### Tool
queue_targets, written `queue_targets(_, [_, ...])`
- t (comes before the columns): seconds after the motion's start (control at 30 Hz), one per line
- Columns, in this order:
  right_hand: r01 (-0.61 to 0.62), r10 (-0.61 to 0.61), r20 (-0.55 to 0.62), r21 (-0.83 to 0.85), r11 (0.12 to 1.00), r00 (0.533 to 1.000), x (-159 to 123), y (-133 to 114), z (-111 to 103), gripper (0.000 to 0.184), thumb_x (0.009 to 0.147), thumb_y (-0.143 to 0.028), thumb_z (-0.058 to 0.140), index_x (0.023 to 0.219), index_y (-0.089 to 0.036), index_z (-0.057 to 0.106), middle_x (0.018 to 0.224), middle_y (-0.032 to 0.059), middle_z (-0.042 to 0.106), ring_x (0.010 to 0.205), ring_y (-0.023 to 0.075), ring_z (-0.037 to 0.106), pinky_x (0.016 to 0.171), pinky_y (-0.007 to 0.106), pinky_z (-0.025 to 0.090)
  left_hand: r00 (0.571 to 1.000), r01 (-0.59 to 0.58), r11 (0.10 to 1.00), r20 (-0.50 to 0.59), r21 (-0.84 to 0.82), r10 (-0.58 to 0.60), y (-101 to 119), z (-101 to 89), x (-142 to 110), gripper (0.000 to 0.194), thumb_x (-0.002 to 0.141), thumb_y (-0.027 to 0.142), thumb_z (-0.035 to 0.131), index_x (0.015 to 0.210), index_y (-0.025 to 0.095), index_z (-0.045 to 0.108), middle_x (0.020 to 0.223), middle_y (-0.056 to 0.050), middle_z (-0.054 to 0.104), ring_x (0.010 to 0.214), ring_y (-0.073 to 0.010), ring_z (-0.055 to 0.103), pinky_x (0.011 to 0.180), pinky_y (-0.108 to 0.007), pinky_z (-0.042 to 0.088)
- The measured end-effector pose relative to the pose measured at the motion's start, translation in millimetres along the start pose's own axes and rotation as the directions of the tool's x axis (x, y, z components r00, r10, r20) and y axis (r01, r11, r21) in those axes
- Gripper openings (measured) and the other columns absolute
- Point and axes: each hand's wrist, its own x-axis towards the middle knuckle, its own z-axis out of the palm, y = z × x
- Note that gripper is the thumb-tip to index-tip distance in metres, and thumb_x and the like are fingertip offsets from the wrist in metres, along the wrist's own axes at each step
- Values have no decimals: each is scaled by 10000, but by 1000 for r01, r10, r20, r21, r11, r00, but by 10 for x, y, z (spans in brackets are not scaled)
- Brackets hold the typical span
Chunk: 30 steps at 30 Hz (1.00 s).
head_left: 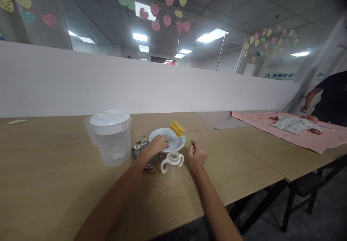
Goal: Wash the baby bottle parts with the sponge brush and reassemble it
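My right hand (197,156) is closed around the green handle of a bottle brush with a yellow sponge head (177,128). The sponge is raised over the far right part of a white bowl (180,146). My left hand (158,144) reaches over the bowl's left side, its fingers apart and pointing into it; nothing shows between them. A clear baby bottle (173,163) with a white two-handled collar stands uncapped in front of the bowl, between my forearms. Beneath my left wrist, a dark round tray (151,164) holds small clear bottle parts (137,147).
A lidded clear plastic pitcher (114,143) stands left of the tray. At the right, a clothed baby doll (295,125) lies on a pink mat (252,120). Another person (330,98) stands beyond it. A white wall (151,89) backs the table; a black stool (306,185) is at lower right.
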Motion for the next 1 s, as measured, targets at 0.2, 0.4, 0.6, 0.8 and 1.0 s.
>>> queue_targets(0.2, [9, -9, -17, 49, 999, 1000, -18, -33, -25, 323, 776, -199, 344, 817, -150, 660, 634, 42, 619, 550, 131, 503, 535, 224, 310, 975, -18, 974, -221, -225, -33, 99, -193, 18, 184, 679, 199, 655, 854, 161, 702, 901, -73, 716, 811, -194, 658, 745, -292, 512])
queue_targets(0.4, [49, -44, -93, 49, 998, 995, -19, -93, -46, 336, 783, -170, 338, 886, -136, 657, 641, 42, 616, 548, 125, 504, 539, 220, 335, 926, -89, 735, -329, -672, -188, 395, -409, -149, 187, 533, 230, 764, 665, 125, 683, 743, -84, 716, 694, -205, 668, 678, -307, 540])
queue_targets(0.6, [-17, 35, -133, 131, 991, 990, -16, -103, -61, 354, 801, -194, 318, 888, -114, 652, 659, 57, 621, 537, 122, 499, 534, 219, 364, 919, -143, 588, -328, -796, -221, 514, -465, -207, 191, 531, 217, 752, 614, 123, 608, 704, -44, 679, 672, -154, 631, 681, -292, 529])
queue_targets(0.8, [-66, 73, -114, 60, 996, 991, -16, -98, -30, 371, 805, -210, 318, 915, -107, 656, 629, 62, 616, 534, 137, 508, 524, 230, 352, 924, -210, 411, -318, -887, -212, 493, -470, -168, 392, 467, 295, 813, 681, 138, 525, 700, 11, 616, 653, -109, 597, 704, -296, 542])
queue_targets(1.0, [-44, 50, -51, 112, 993, 997, -6, -110, -31, 361, 803, -215, 315, 891, -120, 652, 632, 53, 612, 531, 130, 494, 535, 225, 354, 944, -191, 479, -294, -857, -150, 481, -478, -165, 465, 516, 361, 797, 877, 119, 631, 757, -38, 648, 703, -136, 609, 760, -325, 528])
